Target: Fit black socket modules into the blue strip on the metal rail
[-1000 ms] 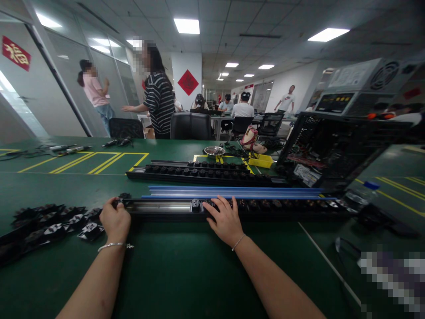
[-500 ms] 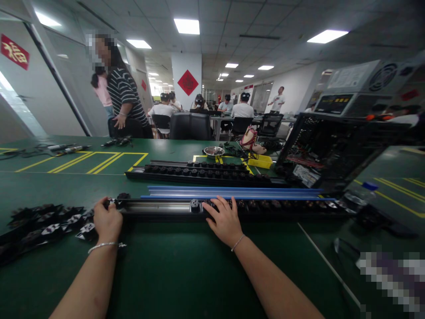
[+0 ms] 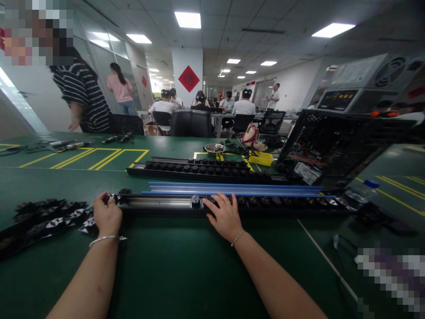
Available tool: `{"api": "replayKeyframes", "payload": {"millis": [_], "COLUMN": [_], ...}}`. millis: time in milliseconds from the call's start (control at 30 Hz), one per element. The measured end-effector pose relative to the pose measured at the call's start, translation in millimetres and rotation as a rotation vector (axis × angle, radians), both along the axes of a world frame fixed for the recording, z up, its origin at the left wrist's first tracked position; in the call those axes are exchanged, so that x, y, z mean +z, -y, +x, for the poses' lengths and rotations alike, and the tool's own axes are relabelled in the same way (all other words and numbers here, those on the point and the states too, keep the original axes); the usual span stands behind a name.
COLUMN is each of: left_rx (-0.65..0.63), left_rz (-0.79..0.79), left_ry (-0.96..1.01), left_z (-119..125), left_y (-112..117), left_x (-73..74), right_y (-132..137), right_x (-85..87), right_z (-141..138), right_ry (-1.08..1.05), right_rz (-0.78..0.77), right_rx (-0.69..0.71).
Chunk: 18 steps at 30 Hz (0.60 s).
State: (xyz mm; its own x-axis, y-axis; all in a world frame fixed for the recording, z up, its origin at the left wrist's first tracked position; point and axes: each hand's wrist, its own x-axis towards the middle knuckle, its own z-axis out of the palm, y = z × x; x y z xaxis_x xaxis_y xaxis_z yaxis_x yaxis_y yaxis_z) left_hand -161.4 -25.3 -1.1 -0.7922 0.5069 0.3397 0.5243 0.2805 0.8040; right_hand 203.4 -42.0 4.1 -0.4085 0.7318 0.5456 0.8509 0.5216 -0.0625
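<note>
A long black track (image 3: 172, 214) with a silver inner channel lies across the table in front of me. Small black socket-like modules (image 3: 275, 200) fill its right part, and one module (image 3: 195, 201) sits just left of my right hand. My left hand (image 3: 108, 215) is closed at the track's left end, pinching a small black module (image 3: 114, 197) partly hidden by the fingers. My right hand (image 3: 226, 217) rests over the track with fingers spread, touching the modules under it. Behind the track lies a long blue strip (image 3: 232, 189). Loose modules (image 3: 53, 217) are heaped at the left.
Filled tracks (image 3: 199, 173) lie farther back. A metal bowl (image 3: 214, 149), a yellow tray (image 3: 261, 158) and an open computer case (image 3: 332, 150) stand beyond. A bottle (image 3: 361, 192) is at right. A person in a striped shirt (image 3: 84, 97) stands across the table.
Both hands stay nearly where they were on the track. The person in the striped shirt has moved left, and the view has shifted slightly.
</note>
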Motion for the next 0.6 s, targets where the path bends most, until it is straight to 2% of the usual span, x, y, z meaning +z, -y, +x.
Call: {"api": "replayKeyframes", "payload": {"millis": [600], "left_rx": [0.089], "left_rz": [0.020], "left_ry": [0.040], "left_z": [-8.0], "left_y": [2.9], "left_x": [0.6], "right_y": [0.5], "right_x": [0.6], "right_z": [1.9], "right_ry": [0.004], "right_rz": [-0.019], "right_rx": [0.009]}}
